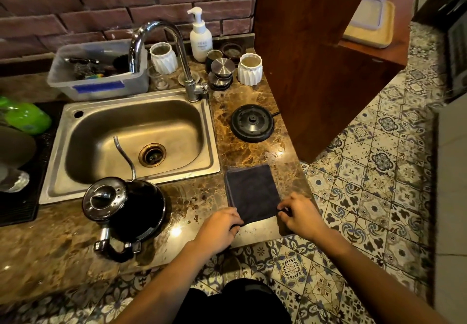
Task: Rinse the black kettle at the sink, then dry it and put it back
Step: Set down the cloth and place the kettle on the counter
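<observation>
The black kettle (126, 205) stands upright on the marble counter in front of the steel sink (131, 144), its thin gooseneck spout reaching over the basin and its handle pointing toward me. Its round black base (252, 123) lies to the right of the sink. A folded dark cloth (251, 192) lies flat near the counter's front right corner. My left hand (219, 227) pinches the cloth's near left corner. My right hand (300, 213) grips its near right corner. Neither hand touches the kettle.
A chrome tap (161, 46) arches over the sink. Behind it stand a plastic tub (98, 73), two white ribbed cups (163, 57), a soap pump bottle (200, 35) and metal lids. A wooden cabinet (316, 58) rises on the right. A black mat with a green item lies at the left.
</observation>
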Tool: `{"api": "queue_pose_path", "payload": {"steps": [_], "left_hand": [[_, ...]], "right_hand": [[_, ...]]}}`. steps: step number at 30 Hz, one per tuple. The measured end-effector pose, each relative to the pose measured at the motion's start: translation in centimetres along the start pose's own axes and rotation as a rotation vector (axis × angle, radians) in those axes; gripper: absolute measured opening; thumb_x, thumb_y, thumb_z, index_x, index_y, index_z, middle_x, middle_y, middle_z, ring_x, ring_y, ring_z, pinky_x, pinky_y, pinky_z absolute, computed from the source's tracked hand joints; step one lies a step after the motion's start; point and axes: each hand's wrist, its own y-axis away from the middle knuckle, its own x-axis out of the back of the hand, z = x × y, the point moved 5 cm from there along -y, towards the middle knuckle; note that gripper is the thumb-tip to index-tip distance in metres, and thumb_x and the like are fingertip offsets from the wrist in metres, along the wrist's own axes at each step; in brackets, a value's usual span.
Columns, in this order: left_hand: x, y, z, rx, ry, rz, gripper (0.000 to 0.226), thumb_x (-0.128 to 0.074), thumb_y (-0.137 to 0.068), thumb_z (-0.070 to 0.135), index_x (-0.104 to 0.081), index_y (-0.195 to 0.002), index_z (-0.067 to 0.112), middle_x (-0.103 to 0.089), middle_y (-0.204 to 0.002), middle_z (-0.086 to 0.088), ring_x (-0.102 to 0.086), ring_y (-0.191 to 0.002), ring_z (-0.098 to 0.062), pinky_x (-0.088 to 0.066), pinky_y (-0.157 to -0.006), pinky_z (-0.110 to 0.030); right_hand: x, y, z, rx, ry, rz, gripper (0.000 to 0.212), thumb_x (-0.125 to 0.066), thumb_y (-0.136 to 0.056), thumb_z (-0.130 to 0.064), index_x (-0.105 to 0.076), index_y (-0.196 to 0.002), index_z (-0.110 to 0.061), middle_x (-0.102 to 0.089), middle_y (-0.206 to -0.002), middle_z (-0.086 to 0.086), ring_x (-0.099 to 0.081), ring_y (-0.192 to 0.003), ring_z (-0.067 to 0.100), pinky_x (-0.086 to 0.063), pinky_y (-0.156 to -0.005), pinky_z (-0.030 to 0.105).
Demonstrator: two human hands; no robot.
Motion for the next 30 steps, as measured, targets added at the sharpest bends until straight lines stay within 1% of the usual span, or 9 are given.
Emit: {"api": "queue_pose_path", "payload": {"steps": [5, 9, 14, 17, 20, 23, 25, 29, 30], "left_hand": [[0.9, 1.4, 0.5, -0.047, -0.026, -0.078, 0.039, -0.057, -0.095, 0.028, -0.063, -0.132, 0.020, -0.060, -0.133, 0.005, -0.053, -0.125, -0.015, -0.043, -0.107, -0.035], [4.4, 3.3, 1.1, -0.103, 0.076, -0.004, 0.039, -0.055, -0.096, 0.035, -0.064, -0.131, 0.021, -0.063, -0.133, 0.005, -0.056, -0.123, -0.012, -0.044, -0.106, -0.031], [13.6, 8.9, 0.9, -0.143, 0.346, 0.212, 0.034, -0.056, -0.097, 0.035, -0.069, -0.126, 0.023, -0.067, -0.127, 0.009, -0.059, -0.117, -0.003, -0.047, -0.102, -0.026], [19.4, 12.8, -0.8, -0.147, 0.544, 0.352, 0.029, -0.057, -0.098, 0.033, -0.072, -0.121, 0.023, -0.069, -0.120, 0.015, -0.061, -0.111, 0.006, -0.048, -0.096, -0.015], [24.1, 16.1, -4.5, -0.124, 0.750, 0.477, 0.029, -0.053, -0.099, 0.034, -0.071, -0.119, 0.023, -0.072, -0.118, 0.011, -0.065, -0.110, -0.001, -0.051, -0.093, -0.017], [26.8, 18.3, -10.3, -0.026, 0.942, 0.614, 0.037, -0.047, -0.099, 0.038, -0.071, -0.119, 0.016, -0.074, -0.115, 0.003, -0.069, -0.109, -0.013, -0.054, -0.092, -0.028], [27.3, 19.3, -14.5, 0.097, 1.022, 0.662, 0.048, -0.042, -0.097, 0.044, -0.069, -0.122, 0.014, -0.074, -0.115, 0.003, -0.070, -0.107, -0.016, -0.056, -0.087, -0.030], [24.6, 20.2, -21.3, 0.371, 1.109, 0.613, 0.045, -0.036, -0.104, 0.042, -0.064, -0.126, 0.017, -0.071, -0.118, 0.003, -0.070, -0.101, -0.018, -0.055, -0.070, -0.019], [23.4, 20.2, -22.7, 0.430, 1.128, 0.584, 0.043, -0.035, -0.105, 0.041, -0.063, -0.127, 0.017, -0.070, -0.120, 0.002, -0.069, -0.100, -0.017, -0.056, -0.073, -0.021]], "right_hand": [[-0.7, 0.6, -2.1, -0.061, -0.009, 0.064, 0.034, -0.067, -0.092, -0.033, -0.071, -0.122, -0.017, -0.060, -0.125, 0.003, -0.054, -0.121, 0.023, -0.042, -0.108, 0.036], [-0.7, 0.9, -5.7, -0.055, -0.115, 0.156, 0.031, -0.070, -0.091, -0.028, -0.073, -0.118, -0.014, -0.065, -0.126, 0.007, -0.058, -0.120, 0.026, -0.044, -0.106, 0.039], [-0.8, 1.6, -14.0, -0.007, -0.291, 0.305, 0.021, -0.073, -0.091, -0.022, -0.077, -0.109, -0.014, -0.071, -0.113, 0.004, -0.066, -0.109, 0.018, -0.046, -0.097, 0.026], [-1.1, 2.1, -19.4, 0.011, -0.429, 0.350, 0.016, -0.069, -0.094, -0.022, -0.077, -0.108, -0.020, -0.072, -0.111, -0.004, -0.065, -0.104, 0.005, -0.048, -0.094, 0.020], [-2.0, 2.5, -24.5, -0.002, -0.583, 0.349, 0.014, -0.067, -0.096, -0.026, -0.074, -0.107, -0.031, -0.071, -0.108, -0.015, -0.062, -0.102, -0.010, -0.047, -0.089, 0.009], [-3.2, 3.2, -28.7, -0.046, -0.713, 0.350, 0.019, -0.063, -0.098, -0.028, -0.075, -0.112, -0.023, -0.072, -0.109, -0.015, -0.062, -0.102, -0.013, -0.045, -0.084, 0.003], [-4.2, 3.9, -31.0, -0.081, -0.782, 0.339, 0.019, -0.060, -0.100, -0.028, -0.073, -0.113, -0.025, -0.071, -0.108, -0.017, -0.061, -0.100, -0.017, -0.044, -0.083, 0.002], [-7.4, 4.9, -34.1, -0.184, -0.897, 0.303, 0.020, -0.053, -0.102, -0.032, -0.072, -0.106, -0.026, -0.074, -0.102, -0.011, -0.065, -0.096, -0.008, -0.051, -0.094, 0.025], [-8.2, 5.0, -34.7, -0.207, -0.935, 0.288, 0.024, -0.051, -0.103, -0.034, -0.073, -0.106, -0.025, -0.075, -0.102, -0.009, -0.067, -0.097, -0.004, -0.051, -0.097, 0.029]]}}
